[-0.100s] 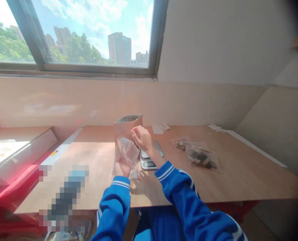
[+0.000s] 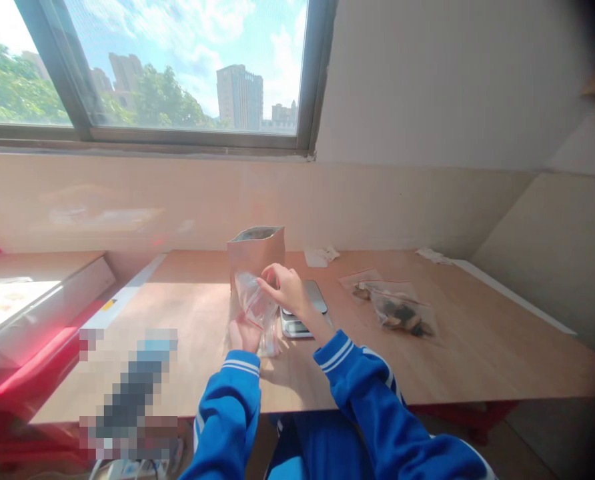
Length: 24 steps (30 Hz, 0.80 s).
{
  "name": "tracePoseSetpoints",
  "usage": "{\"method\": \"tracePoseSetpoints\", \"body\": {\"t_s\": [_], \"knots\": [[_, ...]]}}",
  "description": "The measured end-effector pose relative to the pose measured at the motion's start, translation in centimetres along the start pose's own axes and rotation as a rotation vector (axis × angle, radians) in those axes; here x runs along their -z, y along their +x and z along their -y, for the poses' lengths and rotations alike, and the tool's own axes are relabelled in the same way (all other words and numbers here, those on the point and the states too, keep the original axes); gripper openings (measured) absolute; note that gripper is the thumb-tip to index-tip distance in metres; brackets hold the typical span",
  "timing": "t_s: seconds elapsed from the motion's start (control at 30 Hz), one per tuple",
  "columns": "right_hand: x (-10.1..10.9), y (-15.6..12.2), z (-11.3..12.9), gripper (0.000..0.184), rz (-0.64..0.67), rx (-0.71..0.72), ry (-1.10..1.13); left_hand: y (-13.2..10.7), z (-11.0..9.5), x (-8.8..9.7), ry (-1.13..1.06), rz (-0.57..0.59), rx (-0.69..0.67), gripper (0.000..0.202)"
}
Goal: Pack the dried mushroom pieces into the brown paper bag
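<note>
My left hand (image 2: 244, 335) grips the lower part of a small clear zip bag with a red seal line (image 2: 254, 301), held upright over the table. My right hand (image 2: 288, 288) pinches the bag's upper edge, fingers curled at its mouth. Right behind the bag stands an open brown paper pouch (image 2: 255, 251). A small digital scale (image 2: 302, 315) lies on the table just under my right wrist. Both arms wear blue sleeves with white stripes.
Two filled clear bags (image 2: 395, 307) lie to the right on the wooden table (image 2: 477, 347). White paper scraps (image 2: 320, 255) sit near the back wall. A blurred-out object (image 2: 127, 393) lies at front left. A red-edged bench (image 2: 32, 320) stands on the left under the window.
My right hand has dropped slightly and moved toward the bag's mouth. The left hand and the bag stay almost in place.
</note>
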State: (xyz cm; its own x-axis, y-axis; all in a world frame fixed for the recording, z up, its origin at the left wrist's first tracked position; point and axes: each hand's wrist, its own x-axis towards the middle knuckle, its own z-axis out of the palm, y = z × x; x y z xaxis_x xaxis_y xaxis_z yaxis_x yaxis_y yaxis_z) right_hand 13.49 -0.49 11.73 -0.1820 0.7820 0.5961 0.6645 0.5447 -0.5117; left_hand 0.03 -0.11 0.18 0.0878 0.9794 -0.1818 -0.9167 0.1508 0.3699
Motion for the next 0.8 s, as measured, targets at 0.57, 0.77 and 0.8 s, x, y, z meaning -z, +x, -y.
{"method": "tracePoseSetpoints", "body": {"t_s": [0.57,0.77,0.8], "knots": [[-0.6,-6.1,-3.3,0.044,-0.278,-0.419,0.490,-1.1,-0.5,-1.5,-0.083,-0.092,-0.032,0.053],[-4.7,-10.5,-0.5,0.065,0.068,-0.395,0.745,-1.8,-0.3,-2.1,-0.072,-0.062,-0.016,0.053],[-4.9,-10.7,-0.2,0.062,0.059,-0.405,0.791,-1.9,-0.3,-2.2,-0.073,-0.064,-0.018,0.052]]}}
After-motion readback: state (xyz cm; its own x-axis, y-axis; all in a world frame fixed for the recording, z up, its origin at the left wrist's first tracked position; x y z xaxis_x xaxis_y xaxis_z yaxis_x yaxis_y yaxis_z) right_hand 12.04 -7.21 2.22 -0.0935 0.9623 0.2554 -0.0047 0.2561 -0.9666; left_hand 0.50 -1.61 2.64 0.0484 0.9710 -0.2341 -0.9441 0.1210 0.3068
